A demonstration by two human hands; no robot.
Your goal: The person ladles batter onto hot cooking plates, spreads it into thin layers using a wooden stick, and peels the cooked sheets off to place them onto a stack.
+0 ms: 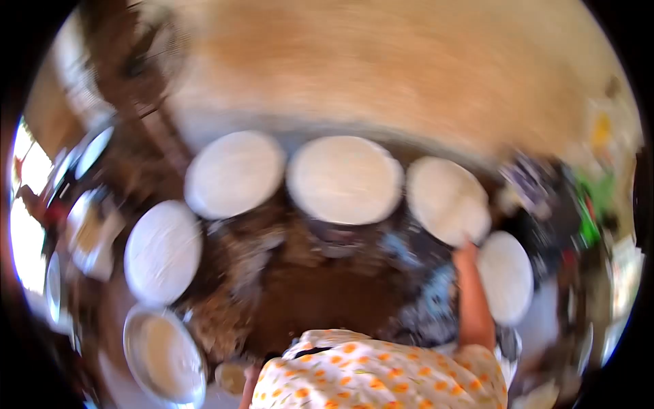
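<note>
Five round white discs, two either side of the middle one, right hand rightward, left hand lower left, both hands' fingers too blurred to tell.

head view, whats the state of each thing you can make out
back middle white round, flat, uniformly pale; lid or contents unclear
white round under the right hand, pale, partly covered by hand
right hand, reaching out, grip too blurred to tell
left hand, mostly hidden, grip unclear
metal basin, uncovered, pale contents inside
</note>
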